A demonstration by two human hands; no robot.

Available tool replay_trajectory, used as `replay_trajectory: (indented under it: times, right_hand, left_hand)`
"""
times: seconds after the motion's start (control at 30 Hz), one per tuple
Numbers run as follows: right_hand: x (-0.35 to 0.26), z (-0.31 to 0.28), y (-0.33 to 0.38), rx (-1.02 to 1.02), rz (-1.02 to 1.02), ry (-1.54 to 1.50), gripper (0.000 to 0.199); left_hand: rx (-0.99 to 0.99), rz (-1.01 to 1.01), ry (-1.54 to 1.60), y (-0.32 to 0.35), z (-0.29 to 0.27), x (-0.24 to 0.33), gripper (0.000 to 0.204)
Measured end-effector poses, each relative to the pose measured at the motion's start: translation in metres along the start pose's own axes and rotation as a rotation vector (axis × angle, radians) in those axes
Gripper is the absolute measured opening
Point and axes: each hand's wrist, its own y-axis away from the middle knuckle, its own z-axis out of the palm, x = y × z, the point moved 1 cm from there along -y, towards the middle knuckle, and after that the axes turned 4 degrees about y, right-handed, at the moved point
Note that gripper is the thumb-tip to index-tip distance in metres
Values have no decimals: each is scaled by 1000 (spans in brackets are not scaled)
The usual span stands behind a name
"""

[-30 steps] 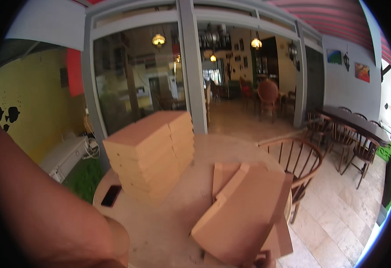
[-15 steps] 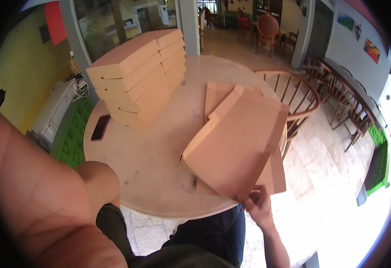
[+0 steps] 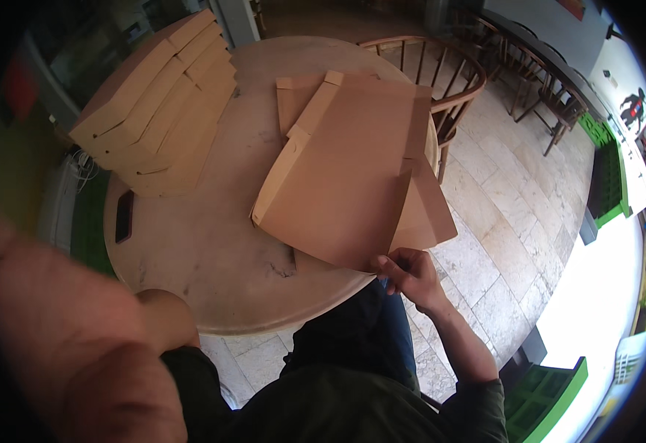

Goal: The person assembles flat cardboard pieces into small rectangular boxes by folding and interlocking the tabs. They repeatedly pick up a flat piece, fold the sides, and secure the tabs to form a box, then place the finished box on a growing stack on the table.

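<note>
One flat cardboard blank [image 3: 345, 170] still unfolded, lying tilted over the counter [image 3: 212, 251] up from the right hand [image 3: 408, 272], grip pinching its near corner; several folded boxes [image 3: 160, 103] stacked far up-left. Left hand's [image 3: 164, 317] grip: cannot tell.

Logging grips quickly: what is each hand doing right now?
Left hand: blurred close to the camera, grip cannot be told.
Right hand: closed on the near corner of the flat cardboard box.

Dark green long-sleeved top, right sleeve pushed up the forearm, blue trousers, bare right hand [image 3: 409, 272]
</note>
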Motion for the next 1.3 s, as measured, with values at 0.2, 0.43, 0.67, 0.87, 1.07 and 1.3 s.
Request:
replay_trajectory:
  times: [0.2, 0.43, 0.67, 0.87, 1.07, 1.3]
  right_hand:
    - [5, 8, 3, -7, -37, -154, 38]
    - [19, 23, -8, 87, -65, -107, 36]
    - [22, 24, -6, 101, -273, 33, 38]
    - [11, 25, -1, -23, -29, -115, 40]
    - [-5, 6, -16, 221, -113, -71, 43]
    - [-6, -25, -99, 497, -250, 276, 41]
  left_hand:
    - [-853, -984, 160, 125, 62, -25, 51]
    - [-1099, -965, 49, 227, 104, 20, 39]
    - [-928, -866, -5, 242, 111, 28, 13]
    - [-866, -929, -26, 235, 107, 36, 8]
    - [-1139, -1176, 94, 213, 105, 34, 26]
    - [-971, -1047, 92, 179, 172, -81, 50]
